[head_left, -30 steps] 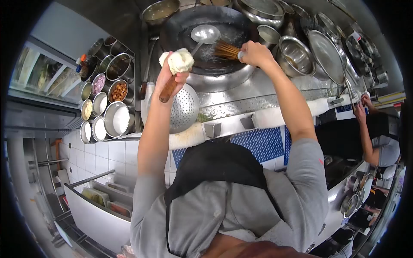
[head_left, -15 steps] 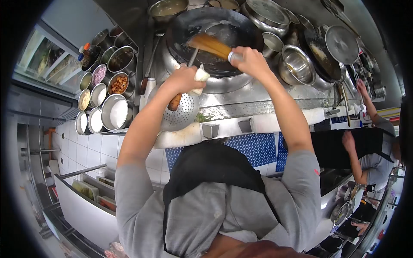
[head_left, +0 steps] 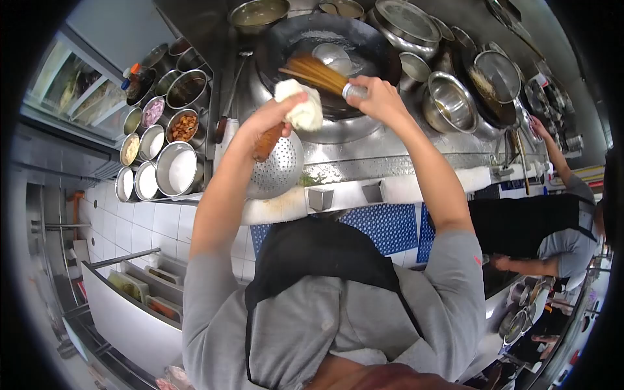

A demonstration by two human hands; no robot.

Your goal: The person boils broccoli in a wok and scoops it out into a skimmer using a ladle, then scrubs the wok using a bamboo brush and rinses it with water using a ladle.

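My right hand [head_left: 380, 99] is closed around the metal-bound end of a bamboo wok brush [head_left: 316, 73], its bristles blurred over the wok. My left hand [head_left: 276, 122] is closed on a wooden-handled ladle; the wooden handle [head_left: 264, 145] sticks out below the fist. A bunched white cloth [head_left: 301, 107] sits in the same hand, over the thumb side. The round ladle bowl [head_left: 332, 58] lies inside the large black wok [head_left: 281, 49], and its shaft is mostly hidden behind brush and cloth. Below my left hand is a perforated metal strainer [head_left: 279, 170].
Metal containers of ingredients [head_left: 177, 168] crowd the left side. Another long-handled tool [head_left: 226, 104] lies left of the wok. A steel bowl [head_left: 450, 104] and several pots stand to the right. White cloths [head_left: 276, 207] line the counter's front edge. A co-worker [head_left: 565, 227] stands at right.
My left hand has turned and shifted slightly, and the cloth now shows larger, covering the ladle shaft. The brush bristles have swung slightly lower. The co-worker's nearer hand has moved down.
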